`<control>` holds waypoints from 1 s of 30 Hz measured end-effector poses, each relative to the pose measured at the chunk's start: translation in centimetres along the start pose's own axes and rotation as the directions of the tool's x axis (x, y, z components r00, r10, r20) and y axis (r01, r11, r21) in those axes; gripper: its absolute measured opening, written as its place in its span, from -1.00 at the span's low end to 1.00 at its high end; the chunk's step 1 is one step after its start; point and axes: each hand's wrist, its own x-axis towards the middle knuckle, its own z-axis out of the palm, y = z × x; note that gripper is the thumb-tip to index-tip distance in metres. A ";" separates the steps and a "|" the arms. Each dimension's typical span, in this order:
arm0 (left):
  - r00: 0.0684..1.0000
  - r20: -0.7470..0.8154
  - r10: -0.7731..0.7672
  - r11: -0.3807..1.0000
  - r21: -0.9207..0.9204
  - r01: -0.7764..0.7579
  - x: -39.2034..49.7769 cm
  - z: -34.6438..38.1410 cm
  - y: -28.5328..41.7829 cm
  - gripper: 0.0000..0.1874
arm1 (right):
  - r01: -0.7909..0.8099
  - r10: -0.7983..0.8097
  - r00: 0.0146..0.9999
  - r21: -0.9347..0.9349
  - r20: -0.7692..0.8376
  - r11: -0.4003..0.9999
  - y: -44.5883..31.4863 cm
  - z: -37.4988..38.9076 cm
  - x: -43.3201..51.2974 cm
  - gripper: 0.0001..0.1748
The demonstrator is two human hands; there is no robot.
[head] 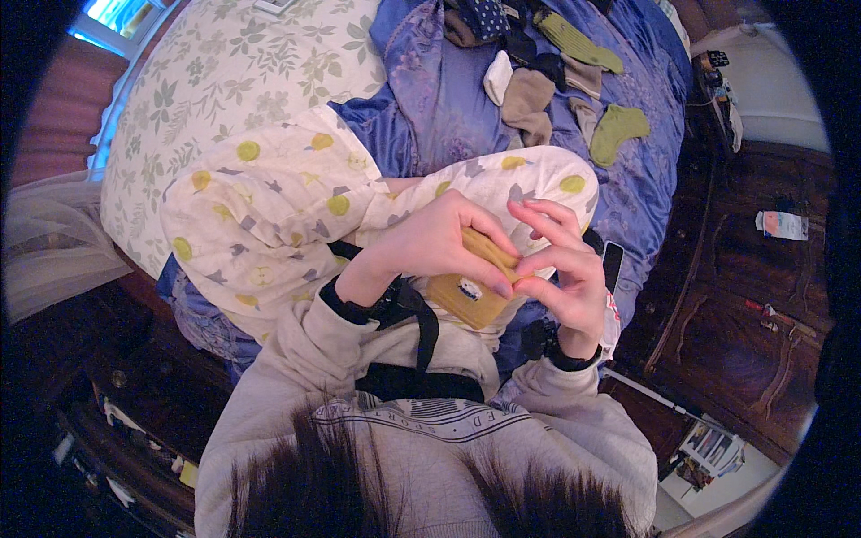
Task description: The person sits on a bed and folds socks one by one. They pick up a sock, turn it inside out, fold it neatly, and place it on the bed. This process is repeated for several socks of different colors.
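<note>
A folded mustard-yellow sock (471,306), with a small white motif on its side, is held above my lap. My left hand (437,235) grips its upper part between thumb and fingers. At the sock's right edge, the thumb and forefinger of my right hand (568,276) pinch the fabric, while the other fingers are raised. Beyond my crossed legs (282,222), loose socks lie on the blue-purple quilt (430,101): a green ribbed sock (582,44), a shorter green sock (615,133), a brown sock (529,101) and a white sock (498,77).
A dark polka-dot cloth item (485,20) lies at the far end of the sock pile. A phone-like dark object (612,261) rests right of my right hand. Leaf-patterned bedding (269,60) covers the left side. Dark wooden furniture (733,282) stands beside the bed's right edge.
</note>
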 end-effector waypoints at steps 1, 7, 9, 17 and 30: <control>1.000 -0.002 -0.005 1.000 0.002 0.005 0.0 0.0 0.0 -0.69 | 0.019 -0.019 1.000 0.002 -0.008 1.000 0.0 -0.2 0.0 -0.82; 0.993 0.100 -0.059 0.998 -0.020 0.061 -0.1 0.1 0.0 -0.66 | 0.060 -0.061 0.997 0.018 0.037 0.998 0.0 -0.9 0.0 -0.85; 0.994 0.091 -0.062 0.997 -0.038 0.066 -0.1 0.1 -0.1 -0.67 | 0.078 -0.078 0.994 0.002 0.083 0.997 -0.1 -0.7 0.0 -0.86; 0.988 0.097 -0.119 0.991 -0.040 0.124 -0.1 0.1 0.0 -0.66 | 0.045 -0.042 0.999 -0.086 0.034 0.995 -0.5 0.2 0.0 -0.87; 0.995 0.025 -0.099 0.992 -0.071 0.100 -0.1 -0.1 0.0 -0.66 | 0.025 -0.026 0.999 0.040 0.021 0.999 0.6 0.4 -0.1 -0.83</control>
